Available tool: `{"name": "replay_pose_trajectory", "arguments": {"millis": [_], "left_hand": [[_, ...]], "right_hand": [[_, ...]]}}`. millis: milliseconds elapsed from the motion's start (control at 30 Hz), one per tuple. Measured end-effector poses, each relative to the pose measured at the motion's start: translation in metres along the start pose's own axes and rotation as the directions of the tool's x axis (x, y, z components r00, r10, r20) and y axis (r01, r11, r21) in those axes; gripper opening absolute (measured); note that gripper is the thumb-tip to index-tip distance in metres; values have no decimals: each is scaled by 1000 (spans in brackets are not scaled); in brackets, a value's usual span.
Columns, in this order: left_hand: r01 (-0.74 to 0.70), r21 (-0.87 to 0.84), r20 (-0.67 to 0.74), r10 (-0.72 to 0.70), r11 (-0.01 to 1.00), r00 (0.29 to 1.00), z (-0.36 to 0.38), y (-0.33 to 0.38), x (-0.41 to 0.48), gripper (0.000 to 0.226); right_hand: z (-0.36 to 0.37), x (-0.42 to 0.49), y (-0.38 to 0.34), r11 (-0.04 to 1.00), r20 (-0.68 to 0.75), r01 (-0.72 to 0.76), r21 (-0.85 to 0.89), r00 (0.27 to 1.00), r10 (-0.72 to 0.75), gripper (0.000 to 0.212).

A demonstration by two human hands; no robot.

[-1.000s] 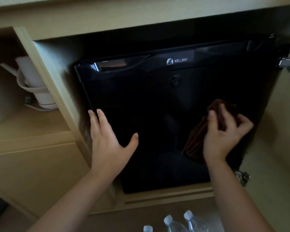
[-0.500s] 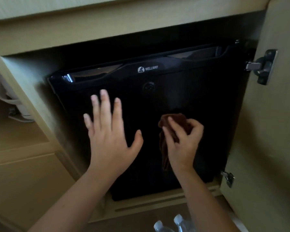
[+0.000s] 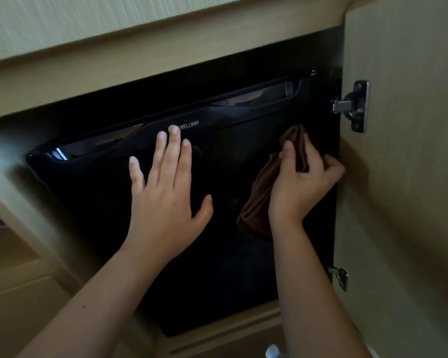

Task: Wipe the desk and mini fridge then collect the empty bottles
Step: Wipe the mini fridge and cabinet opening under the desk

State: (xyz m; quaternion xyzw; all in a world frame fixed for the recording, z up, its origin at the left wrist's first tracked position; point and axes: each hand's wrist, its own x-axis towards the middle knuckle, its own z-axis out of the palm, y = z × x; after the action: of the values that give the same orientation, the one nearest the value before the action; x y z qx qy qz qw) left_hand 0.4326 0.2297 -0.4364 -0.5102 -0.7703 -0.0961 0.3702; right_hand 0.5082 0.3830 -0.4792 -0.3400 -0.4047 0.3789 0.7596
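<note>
Brown cloth [image 3: 259, 200], bunched in the curled fingers of the right hand [image 3: 300, 182], pressed the black mini fridge [image 3: 93, 197] door towards three o'clock, near the steel hinge [image 3: 354, 105]; the left hand [image 3: 163, 195] lay flat, fingers spread, at the cloth's nine o'clock. A wider stroke could knock knuckles against that hinge

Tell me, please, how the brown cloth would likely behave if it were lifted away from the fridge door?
The cloth is probably floppy: it bunches in folds and droops below the right hand gripping it. It seems light, being thin enough to crumple inside one grip. It likely slides easily on the glossy fridge door.
</note>
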Motion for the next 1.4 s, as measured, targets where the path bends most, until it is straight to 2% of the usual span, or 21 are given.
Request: {"name": "replay_pose_trajectory", "arguments": {"millis": [133,233,300,500,633,800,867,933,1033,1133,1167,1200,1233,1300,1333,1400], "left_hand": [[4,1,-25,-4,1000,1000,3,3,-1,78],[19,-5,-35,-19,1000,999,4,4,-1,78],[22,-18,-43,-23,1000,999,4,5,-4,77],[19,-65,-64,-23,998,998,5,1,-22,75],[114,-103,-52,-120,988,991,14,-3,-43,76],[341,-163,-19,-348,926,937,33,-2,-80,82],[453,-172,9,-458,875,889,39,-6,-95,88],[583,-197,71,-582,788,810,44,-8,-105,96],[705,-251,154,-692,663,706,51,-12,-110,106],[725,-300,179,-711,619,681,55,-12,-110,111],[723,-312,172,-712,616,681,56,-11,-110,112],[722,-320,163,-715,614,680,56,-11,-110,113],[722,-325,158,-718,610,678,55,-12,-110,113],[721,-330,158,-718,609,678,55,-12,-110,113],[719,-330,161,-714,612,682,55,-12,-110,113],[711,-326,167,-702,624,693,55,-12,-110,113]], "right_hand": [[-27,-19,29,995,-58,-102,-17,993,100,32],[-36,-16,31,970,-71,-242,36,967,244,29],[-30,-3,25,955,-53,-283,88,956,289,26],[-4,18,-5,988,-29,-135,72,990,137,31],[-34,-20,39,995,39,31,-92,999,-27,35],[-53,-34,72,991,-22,-106,-81,994,104,33],[-47,-44,67,985,26,22,-169,1000,-18,31],[-38,-67,61,939,173,243,-244,963,-204,30],[-31,-106,53,874,381,431,-223,864,-329,32],[-37,-108,62,798,536,580,-161,731,-423,32],[-41,-100,65,789,543,596,-151,717,-437,31],[-43,-89,66,798,513,581,-161,740,-436,30],[-46,-75,69,825,442,533,-187,796,-414,29],[-49,-43,74,918,217,331,-220,934,-285,30],[-50,-28,75,955,113,224,-193,972,-205,31],[-48,-18,71,978,42,136,-158,991,-131,33]]}}
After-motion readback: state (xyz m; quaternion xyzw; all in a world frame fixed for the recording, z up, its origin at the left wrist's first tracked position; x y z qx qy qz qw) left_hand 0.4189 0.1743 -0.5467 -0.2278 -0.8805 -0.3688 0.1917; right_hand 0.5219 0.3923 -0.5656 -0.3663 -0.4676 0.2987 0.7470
